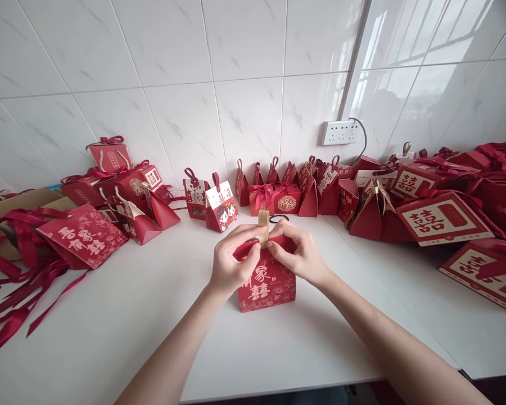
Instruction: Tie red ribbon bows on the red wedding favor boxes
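A red gift box [267, 288] with pale Chinese characters stands upright on the white table in front of me. A gold ribbon loop [263, 220] rises from the middle of its top edge. My left hand [237, 259] pinches the top edge beside the ribbon, thumb in front and fingers behind. From the other side, my right hand [297, 250] grips the same edge in the same way, its thumb close to the ribbon's base. The fingertips behind the box are partly hidden.
Red gift boxes [287, 201] line the tiled wall. More boxes [442, 219] are piled at the right. On the left lie a flattened box [84, 236] and loose red ribbons [21, 281]. A power strip [340, 133] with a black cable is on the wall.
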### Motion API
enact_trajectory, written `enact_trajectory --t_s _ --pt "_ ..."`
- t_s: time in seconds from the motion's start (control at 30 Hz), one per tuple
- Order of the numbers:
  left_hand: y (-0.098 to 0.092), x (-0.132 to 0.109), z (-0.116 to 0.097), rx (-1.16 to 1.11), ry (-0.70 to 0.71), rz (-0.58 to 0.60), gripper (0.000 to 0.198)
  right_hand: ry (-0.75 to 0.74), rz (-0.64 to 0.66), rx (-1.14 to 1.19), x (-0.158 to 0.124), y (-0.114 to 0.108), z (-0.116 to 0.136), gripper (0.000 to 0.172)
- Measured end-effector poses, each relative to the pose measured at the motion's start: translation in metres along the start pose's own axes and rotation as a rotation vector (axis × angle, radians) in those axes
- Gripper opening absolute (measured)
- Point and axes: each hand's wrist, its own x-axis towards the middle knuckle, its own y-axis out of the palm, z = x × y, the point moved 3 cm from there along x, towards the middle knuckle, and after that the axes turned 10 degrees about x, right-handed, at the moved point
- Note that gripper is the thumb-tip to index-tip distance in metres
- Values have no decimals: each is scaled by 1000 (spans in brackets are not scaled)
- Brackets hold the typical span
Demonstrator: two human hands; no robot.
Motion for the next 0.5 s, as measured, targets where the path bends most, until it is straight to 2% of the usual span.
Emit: enact_trajectory --t_s 0.27,0.5 --pt "-1 0 1 -4 41 -3 30 53 9 54 0 -1 -1 7" --pt "-1 1 1 -15 11 -12 26 83 38 97 2 -1 -1 7"
